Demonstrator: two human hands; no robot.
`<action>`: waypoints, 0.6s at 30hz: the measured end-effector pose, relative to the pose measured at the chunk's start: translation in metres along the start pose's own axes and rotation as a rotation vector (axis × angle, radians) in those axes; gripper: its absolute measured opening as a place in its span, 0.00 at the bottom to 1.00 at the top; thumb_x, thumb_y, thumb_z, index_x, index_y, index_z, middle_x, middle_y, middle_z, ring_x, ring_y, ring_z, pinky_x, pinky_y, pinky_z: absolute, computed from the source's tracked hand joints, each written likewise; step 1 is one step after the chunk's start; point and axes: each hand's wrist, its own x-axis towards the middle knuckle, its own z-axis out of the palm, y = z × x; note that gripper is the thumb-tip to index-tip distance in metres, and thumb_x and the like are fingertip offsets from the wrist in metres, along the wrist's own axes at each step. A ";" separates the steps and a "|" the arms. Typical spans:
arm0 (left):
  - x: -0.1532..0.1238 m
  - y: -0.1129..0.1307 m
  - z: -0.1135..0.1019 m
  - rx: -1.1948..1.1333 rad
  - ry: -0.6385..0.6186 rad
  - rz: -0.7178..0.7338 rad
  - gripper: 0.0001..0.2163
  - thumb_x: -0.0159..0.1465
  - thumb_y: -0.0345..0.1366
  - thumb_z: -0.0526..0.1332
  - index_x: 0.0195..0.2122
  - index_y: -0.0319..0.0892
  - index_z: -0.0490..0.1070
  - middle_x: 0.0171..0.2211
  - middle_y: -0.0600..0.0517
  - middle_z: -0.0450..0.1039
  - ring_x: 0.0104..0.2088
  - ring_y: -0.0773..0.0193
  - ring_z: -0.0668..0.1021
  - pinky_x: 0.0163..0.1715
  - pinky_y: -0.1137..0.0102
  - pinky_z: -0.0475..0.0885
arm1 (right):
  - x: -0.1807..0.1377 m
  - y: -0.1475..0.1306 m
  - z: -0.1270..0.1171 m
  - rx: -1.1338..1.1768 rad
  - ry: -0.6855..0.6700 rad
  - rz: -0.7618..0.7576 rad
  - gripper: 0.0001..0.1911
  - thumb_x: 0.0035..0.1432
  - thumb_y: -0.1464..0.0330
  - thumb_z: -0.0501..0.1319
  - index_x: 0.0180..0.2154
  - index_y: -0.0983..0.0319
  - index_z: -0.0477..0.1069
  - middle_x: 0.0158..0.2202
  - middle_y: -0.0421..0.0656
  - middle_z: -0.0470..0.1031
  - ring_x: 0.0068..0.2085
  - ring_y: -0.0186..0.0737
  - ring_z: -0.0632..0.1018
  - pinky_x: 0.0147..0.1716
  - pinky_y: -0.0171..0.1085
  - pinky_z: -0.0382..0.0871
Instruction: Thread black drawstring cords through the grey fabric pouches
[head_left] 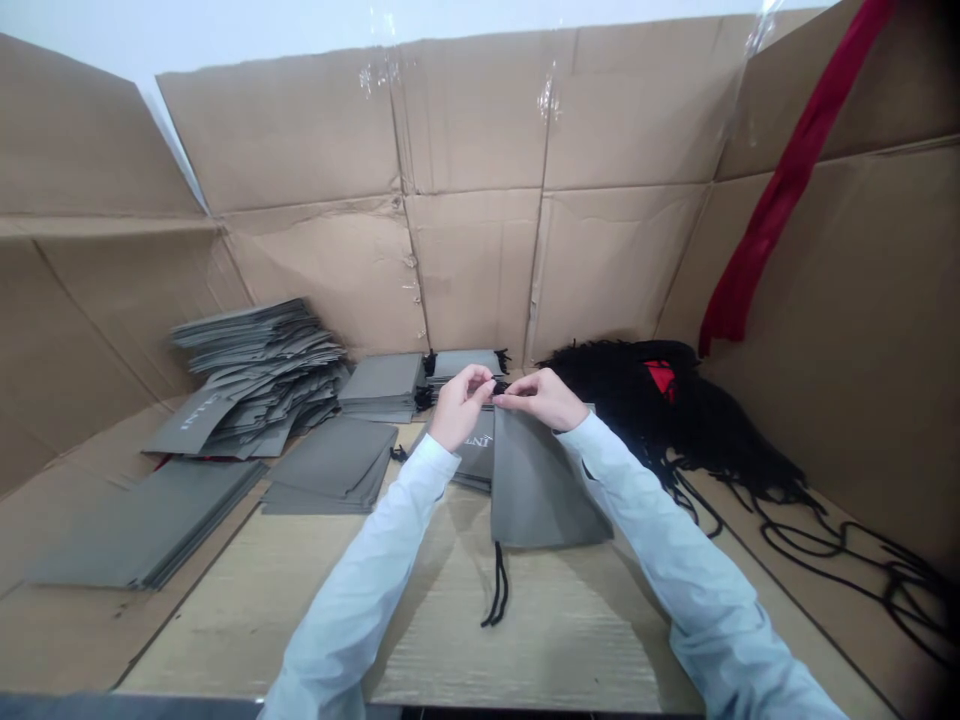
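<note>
At near left, a low flat stack (150, 530) of grey bags, just beside the pale board of the bench (420, 640). Behind it, a tall, uneven pile (277, 350) of more grey bags, white letters on a lower one, close against the cardboard wall (480, 130). Next to the right, a loosely squared stack (330, 465), then, farther back, a neater stack (381, 385). Beside that, near the wall, a small stack (469, 360) with black cord ends at both sides. Toward the middle, the left hand (461, 405), nearly closed, thumb and fingers pinched on a short black cord (499, 386). Below it, flat on the bench and partly covered, a lettered bag (474, 462). Directly across, the right hand (551, 398), likewise nearly closed, thumb and finger pinched on the same cord at the top left corner of a plain grey bag (551, 485). That bag in front of the person, below the right hand, with a doubled black cord tail (496, 590) out of its lower left corner; contact of its lower edge with the bench hard to tell. Farther right, a heaped mass of black cords (622, 400), a red patch (660, 377) in it. Above, a red strip (787, 190) down the cardboard; at far right, loose cord loops (862, 550).
</note>
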 end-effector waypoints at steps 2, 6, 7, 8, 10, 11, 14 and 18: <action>0.000 0.000 0.001 -0.015 0.009 0.000 0.05 0.51 0.34 0.55 0.27 0.39 0.62 0.26 0.54 0.62 0.29 0.70 0.67 0.29 0.74 0.66 | -0.001 0.000 -0.001 0.059 -0.029 -0.010 0.18 0.39 0.58 0.59 0.23 0.68 0.73 0.18 0.41 0.69 0.20 0.29 0.64 0.20 0.31 0.56; 0.000 0.000 0.000 -0.148 -0.007 -0.080 0.07 0.49 0.35 0.57 0.26 0.38 0.62 0.25 0.55 0.61 0.26 0.72 0.67 0.29 0.74 0.66 | -0.002 -0.001 -0.002 0.134 -0.059 -0.008 0.16 0.37 0.60 0.61 0.25 0.67 0.74 0.21 0.42 0.72 0.22 0.30 0.66 0.24 0.31 0.59; 0.000 0.000 -0.001 -0.183 -0.014 -0.106 0.07 0.48 0.35 0.58 0.25 0.38 0.61 0.24 0.55 0.61 0.25 0.73 0.67 0.28 0.74 0.66 | -0.002 -0.002 -0.003 0.134 -0.072 -0.008 0.16 0.37 0.60 0.61 0.26 0.67 0.74 0.21 0.42 0.72 0.22 0.30 0.66 0.24 0.31 0.59; 0.000 0.001 -0.001 -0.211 -0.017 -0.128 0.07 0.47 0.35 0.58 0.25 0.37 0.61 0.24 0.56 0.61 0.24 0.73 0.67 0.28 0.74 0.65 | -0.003 -0.003 -0.003 0.129 -0.088 -0.010 0.16 0.37 0.61 0.61 0.25 0.67 0.74 0.21 0.42 0.72 0.22 0.30 0.66 0.25 0.31 0.59; -0.002 0.001 -0.003 -0.245 -0.016 -0.160 0.08 0.46 0.34 0.59 0.25 0.37 0.62 0.23 0.56 0.61 0.23 0.74 0.67 0.28 0.74 0.65 | -0.003 -0.004 -0.003 0.106 -0.122 -0.019 0.15 0.37 0.61 0.61 0.25 0.67 0.74 0.19 0.41 0.71 0.22 0.30 0.65 0.24 0.31 0.58; -0.003 0.001 -0.004 -0.254 -0.018 -0.173 0.08 0.46 0.34 0.59 0.25 0.37 0.62 0.23 0.56 0.61 0.23 0.74 0.67 0.28 0.74 0.65 | -0.004 -0.004 -0.002 0.091 -0.136 -0.024 0.15 0.37 0.61 0.61 0.24 0.67 0.74 0.19 0.40 0.70 0.22 0.29 0.65 0.24 0.31 0.58; -0.008 0.000 -0.006 -0.275 -0.040 -0.200 0.08 0.46 0.34 0.60 0.25 0.37 0.62 0.23 0.56 0.61 0.23 0.74 0.68 0.28 0.74 0.65 | -0.006 -0.003 0.000 0.029 -0.161 -0.038 0.15 0.37 0.60 0.60 0.23 0.66 0.74 0.17 0.37 0.67 0.21 0.28 0.63 0.23 0.30 0.56; -0.021 -0.004 -0.009 -0.268 -0.054 -0.200 0.09 0.46 0.35 0.61 0.26 0.37 0.64 0.23 0.56 0.63 0.23 0.74 0.67 0.26 0.76 0.65 | -0.011 -0.002 0.007 -0.020 -0.181 -0.038 0.15 0.37 0.59 0.59 0.22 0.66 0.73 0.15 0.36 0.62 0.22 0.28 0.61 0.22 0.30 0.53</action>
